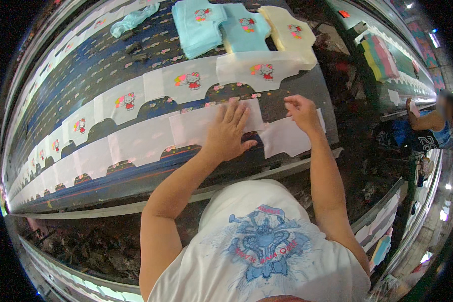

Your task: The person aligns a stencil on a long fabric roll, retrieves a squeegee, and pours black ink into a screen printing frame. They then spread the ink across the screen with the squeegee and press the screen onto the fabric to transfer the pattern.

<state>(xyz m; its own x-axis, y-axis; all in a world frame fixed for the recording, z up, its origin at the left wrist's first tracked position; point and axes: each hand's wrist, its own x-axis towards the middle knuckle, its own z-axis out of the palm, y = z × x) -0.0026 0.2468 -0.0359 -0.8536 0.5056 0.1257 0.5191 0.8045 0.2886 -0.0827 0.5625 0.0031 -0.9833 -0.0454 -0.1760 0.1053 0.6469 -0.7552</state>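
Observation:
My left hand (pixel 231 126) lies flat, fingers spread, on a plain white fabric piece (pixel 194 133) in the near row of overlapping pieces along the long dark printing table. My right hand (pixel 300 113) is raised at the right end of that row, fingers loosely bent and apart, with nothing visible in them. Just below it lies another white piece (pixel 282 138), partly under my wrist. Behind this row runs a second row of white pieces (pixel 156 85), printed with a cartoon figure in red and pink.
Stacks of printed light-blue (pixel 196 32) and cream pieces (pixel 292 43) sit at the back, near a crumpled blue cloth (pixel 131 22). At the right, a seated person (pixel 433 121) works by another long table (pixel 395 98) with pastel stacks (pixel 377 55). A metal rail (pixel 105 201) edges my table.

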